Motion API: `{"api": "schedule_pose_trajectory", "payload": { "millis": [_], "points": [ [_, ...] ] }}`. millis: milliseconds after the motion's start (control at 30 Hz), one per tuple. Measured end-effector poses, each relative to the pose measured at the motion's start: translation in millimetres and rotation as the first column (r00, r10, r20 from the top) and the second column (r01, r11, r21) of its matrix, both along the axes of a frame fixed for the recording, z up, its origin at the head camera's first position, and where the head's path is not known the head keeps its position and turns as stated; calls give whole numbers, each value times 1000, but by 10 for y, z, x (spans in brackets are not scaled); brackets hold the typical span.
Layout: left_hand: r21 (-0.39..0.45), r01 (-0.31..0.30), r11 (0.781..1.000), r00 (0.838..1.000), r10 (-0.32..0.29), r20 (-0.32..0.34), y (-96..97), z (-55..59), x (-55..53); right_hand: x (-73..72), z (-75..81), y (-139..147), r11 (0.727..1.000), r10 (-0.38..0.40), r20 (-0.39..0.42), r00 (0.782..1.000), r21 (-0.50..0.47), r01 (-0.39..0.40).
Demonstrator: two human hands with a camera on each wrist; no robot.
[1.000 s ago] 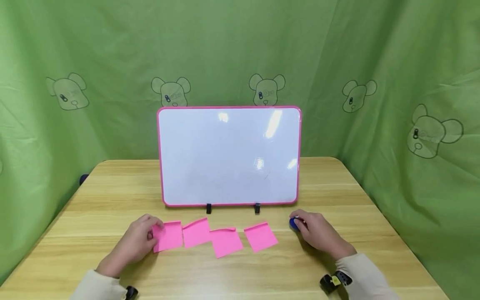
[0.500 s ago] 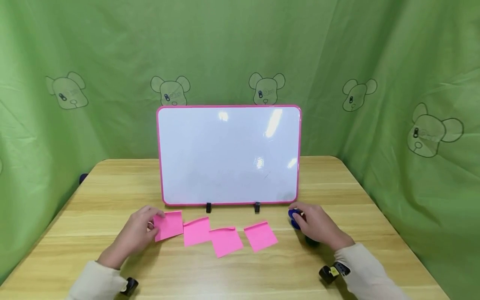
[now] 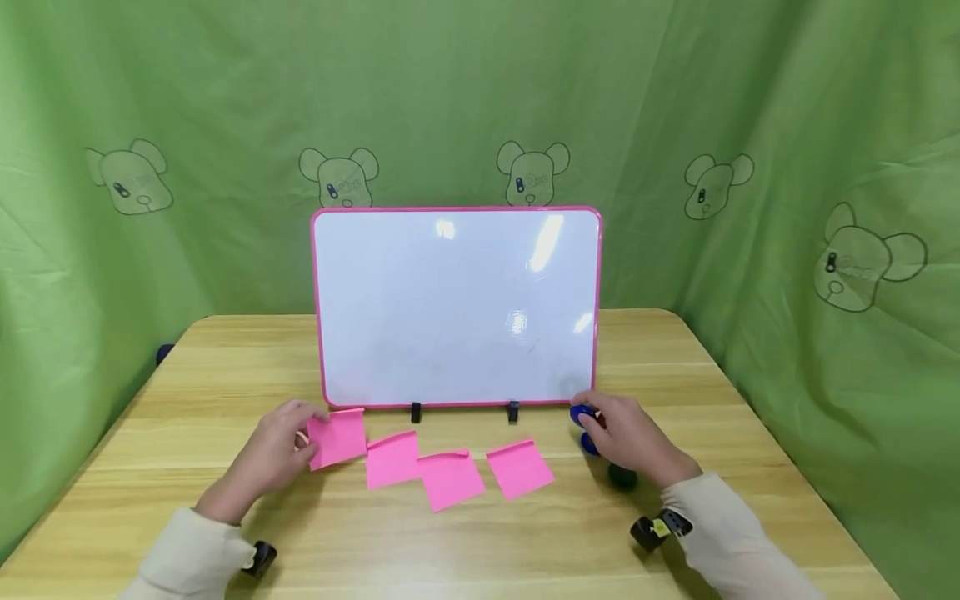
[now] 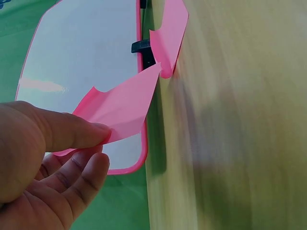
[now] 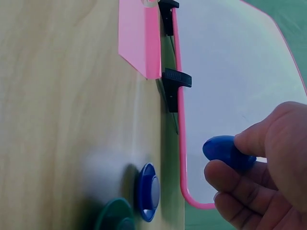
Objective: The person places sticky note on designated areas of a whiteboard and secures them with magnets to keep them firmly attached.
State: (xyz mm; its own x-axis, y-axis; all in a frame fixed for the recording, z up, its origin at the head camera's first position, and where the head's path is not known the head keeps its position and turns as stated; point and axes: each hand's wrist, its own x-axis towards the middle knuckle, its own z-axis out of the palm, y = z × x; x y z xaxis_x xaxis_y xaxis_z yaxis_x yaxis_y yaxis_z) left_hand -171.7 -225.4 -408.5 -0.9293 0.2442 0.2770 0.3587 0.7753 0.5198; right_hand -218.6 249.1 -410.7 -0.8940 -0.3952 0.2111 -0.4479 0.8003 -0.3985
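Observation:
My left hand (image 3: 273, 446) pinches a pink sticky note (image 3: 337, 437) by its left side, thumb on one face and fingers behind, as the left wrist view shows. The note is lifted off the table, its top edge curled. My right hand (image 3: 633, 437) pinches a round blue magnet (image 5: 223, 148) between thumb and fingers, near the lower right corner of the whiteboard (image 3: 457, 308). Below that hand, a second blue magnet (image 5: 148, 192) and a green magnet (image 5: 116, 215) lie on the table. The whiteboard has a pink frame and stands upright.
Three more pink notes lie in a row before the board: a left one (image 3: 393, 461), a middle one (image 3: 452, 481) and a right one (image 3: 520, 470). Black feet (image 3: 416, 412) hold up the board. A green curtain (image 3: 420, 75) surrounds the wooden table (image 3: 420, 554).
My left hand has raised its sticky note off the table and moved it toward the board. My right hand has lifted one blue magnet, uncovering the other blue one and the green one.

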Motion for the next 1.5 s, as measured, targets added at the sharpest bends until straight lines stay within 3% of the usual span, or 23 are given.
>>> {"api": "schedule_pose_trajectory", "payload": {
  "millis": [467, 600, 767, 1000, 1500],
  "points": [
    [-2, 26, 1000, 998, -26, -57, -1, 124, -151, -88, 146, -84, 999, 39, -12, 999, -3, -40],
    [-6, 30, 1000, 997, -31, -71, -3, 159, -187, -131, 170, -104, 998, 53, -49, 997, -15, -53],
    [-6, 27, 1000, 997, -27, -70, -12, 194, -210, -184, 200, -133, 997, 71, -100, 992, -23, -74],
    [7, 20, 1000, 998, -20, -61, -25, 237, -234, -258, 273, -185, 996, 75, -86, 994, -41, -79],
    [49, 18, 999, 998, -15, -64, 21, 357, -314, -388, 411, -339, 992, 90, -159, 983, -76, -103]
  ]
}}
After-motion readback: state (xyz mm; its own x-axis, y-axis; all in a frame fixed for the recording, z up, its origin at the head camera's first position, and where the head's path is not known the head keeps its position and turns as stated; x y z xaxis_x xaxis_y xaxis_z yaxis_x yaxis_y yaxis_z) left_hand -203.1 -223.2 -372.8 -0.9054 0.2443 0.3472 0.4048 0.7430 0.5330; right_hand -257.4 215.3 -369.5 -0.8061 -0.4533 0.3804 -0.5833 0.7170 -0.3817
